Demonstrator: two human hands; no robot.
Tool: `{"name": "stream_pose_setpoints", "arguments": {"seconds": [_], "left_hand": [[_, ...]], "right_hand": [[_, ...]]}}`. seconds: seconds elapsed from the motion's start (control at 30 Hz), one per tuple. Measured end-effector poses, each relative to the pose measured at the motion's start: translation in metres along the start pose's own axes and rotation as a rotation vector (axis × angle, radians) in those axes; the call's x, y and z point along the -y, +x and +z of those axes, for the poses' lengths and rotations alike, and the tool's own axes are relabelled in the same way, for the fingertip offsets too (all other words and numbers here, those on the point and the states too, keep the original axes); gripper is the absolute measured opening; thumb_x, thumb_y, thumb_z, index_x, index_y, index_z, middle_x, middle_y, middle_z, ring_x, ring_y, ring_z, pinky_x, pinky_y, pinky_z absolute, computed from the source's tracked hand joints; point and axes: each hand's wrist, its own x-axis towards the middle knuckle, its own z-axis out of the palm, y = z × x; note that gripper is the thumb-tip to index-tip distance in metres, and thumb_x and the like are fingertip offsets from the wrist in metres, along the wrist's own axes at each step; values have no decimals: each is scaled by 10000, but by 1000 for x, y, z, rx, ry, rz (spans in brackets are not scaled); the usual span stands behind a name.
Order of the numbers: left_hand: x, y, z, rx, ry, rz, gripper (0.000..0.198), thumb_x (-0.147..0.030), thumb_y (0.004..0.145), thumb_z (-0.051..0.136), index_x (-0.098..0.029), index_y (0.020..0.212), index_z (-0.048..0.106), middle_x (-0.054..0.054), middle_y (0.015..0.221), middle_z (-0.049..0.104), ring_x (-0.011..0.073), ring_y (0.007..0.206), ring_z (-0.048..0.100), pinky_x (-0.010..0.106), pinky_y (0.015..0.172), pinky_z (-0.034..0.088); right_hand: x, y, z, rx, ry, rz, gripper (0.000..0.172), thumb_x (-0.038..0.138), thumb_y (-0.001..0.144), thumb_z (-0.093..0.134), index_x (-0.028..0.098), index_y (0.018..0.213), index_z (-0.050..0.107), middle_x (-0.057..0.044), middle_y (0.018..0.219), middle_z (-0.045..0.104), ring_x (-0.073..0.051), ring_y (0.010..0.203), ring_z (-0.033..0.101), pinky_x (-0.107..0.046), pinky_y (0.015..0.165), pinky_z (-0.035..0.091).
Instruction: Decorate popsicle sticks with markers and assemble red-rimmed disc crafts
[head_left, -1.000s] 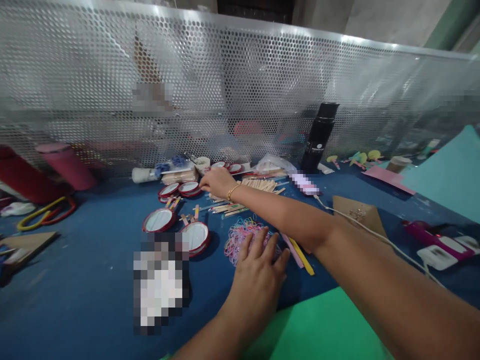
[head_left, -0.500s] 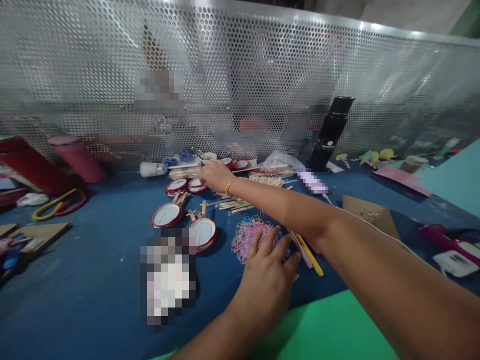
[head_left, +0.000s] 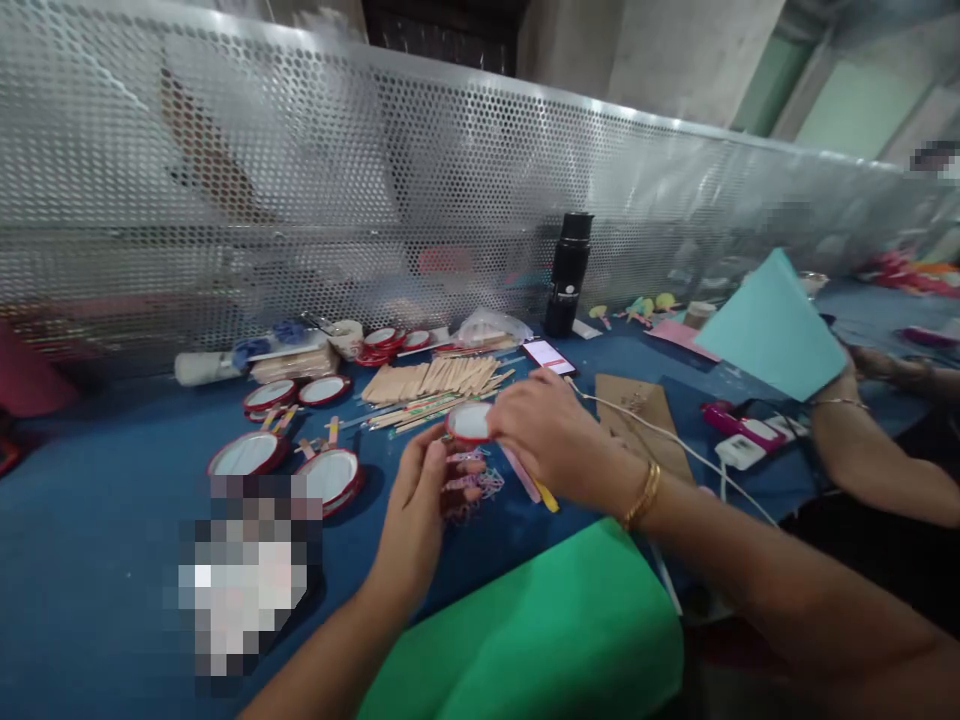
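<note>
My right hand (head_left: 551,435) is closed on a small round red-rimmed mirror (head_left: 469,422), held just above the blue table (head_left: 112,540). My left hand (head_left: 424,500) is raised beside it, its fingers curled and pinching pink rubber bands (head_left: 469,485) from the pile underneath. Behind the hands lies a heap of wooden craft sticks (head_left: 435,380). More red-rimmed mirrors (head_left: 247,455) lie to the left.
A perforated metal screen (head_left: 375,180) runs along the table's back. A black bottle (head_left: 568,275), a phone (head_left: 550,356), brown card (head_left: 637,410) with a white cable and green paper (head_left: 540,630) lie around. Another person's arm (head_left: 862,450) holds teal paper (head_left: 772,330) at right.
My right hand has come back from the far mirrors carrying one mirror. My left hand lifted off the rubber band pile with bands in its fingers. The camera swung right.
</note>
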Motion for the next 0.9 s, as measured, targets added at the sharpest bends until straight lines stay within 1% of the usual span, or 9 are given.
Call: {"name": "stream_pose_setpoints", "arguments": {"seconds": [0.07, 0.17, 0.23, 0.37, 0.5, 0.6, 0.67, 0.77, 0.9], "left_hand": [[-4, -1, 4, 20, -115, -151, 580, -614, 863, 625, -202, 1268, 578, 91, 1083, 713, 235, 858, 712, 311, 588, 588], [-7, -2, 6, 43, -98, -241, 568, -461, 780, 773, -214, 1260, 596, 62, 1055, 720, 186, 756, 693, 282, 553, 593], [-5, 0, 3, 63, -11, -213, 584, -352, 707, 844, -214, 1229, 620, 33, 995, 722, 140, 671, 655, 232, 518, 569], [-3, 7, -5, 1, 53, -95, 570, -360, 698, 850, -208, 1203, 633, 1, 878, 715, 112, 606, 601, 186, 486, 522], [-2, 12, -10, -90, 81, 2, 513, -372, 712, 832, -203, 1166, 664, -1, 888, 711, 106, 617, 585, 171, 494, 503], [-1, 14, -10, -115, 87, 8, 509, -387, 708, 826, -209, 1159, 672, -12, 848, 692, 107, 602, 569, 167, 470, 479], [0, 14, -9, -114, 100, -16, 513, -394, 699, 827, -212, 1153, 673, -14, 835, 686, 114, 596, 567, 172, 454, 471], [3, 14, -10, -99, 127, -27, 485, -408, 710, 815, -215, 1133, 679, -7, 844, 695, 125, 615, 577, 181, 468, 485], [7, 13, -11, -83, 154, -18, 463, -419, 739, 792, -226, 1145, 679, 2, 882, 714, 137, 663, 597, 190, 509, 504]], "right_hand": [[12, -23, 8, 5, -30, -36, 153, 155, 1000, 497, 180, 977, 646, -68, 1054, 726, -235, 1096, 567, -505, 1101, 229], [26, -40, 21, -4, -30, -70, 194, 224, 1043, 459, 198, 977, 640, -52, 1104, 730, -223, 1132, 561, -521, 1147, 189], [30, -44, 25, -13, 9, -73, 218, 249, 1057, 434, 210, 1029, 647, -43, 1136, 730, -218, 1178, 552, -516, 1159, 192], [26, -52, 19, -6, 125, -24, 239, 235, 1038, 481, 264, 1244, 598, -25, 1333, 671, -225, 1309, 495, -533, 1169, 214], [-1, -56, 4, -6, 227, 29, 471, 236, 970, 602, 244, 1427, 486, -73, 1461, 575, -221, 1377, 464, -458, 1154, 336], [-34, -43, -2, -20, 205, 59, 370, 190, 991, 532, 185, 1359, 567, -107, 1355, 645, -222, 1292, 545, -430, 1102, 415], [-55, -26, 3, 11, 164, 70, 329, 158, 981, 520, 168, 1291, 629, -114, 1268, 691, -232, 1228, 585, -441, 1079, 434], [-77, 1, 24, 171, 123, 59, 354, 96, 963, 495, 161, 1268, 662, -120, 1211, 720, -230, 1182, 614, -409, 1038, 449], [-86, 26, 55, 342, 62, 25, 429, 64, 939, 501, 199, 1320, 646, -124, 1226, 719, -232, 1197, 612, -378, 999, 437]]}}
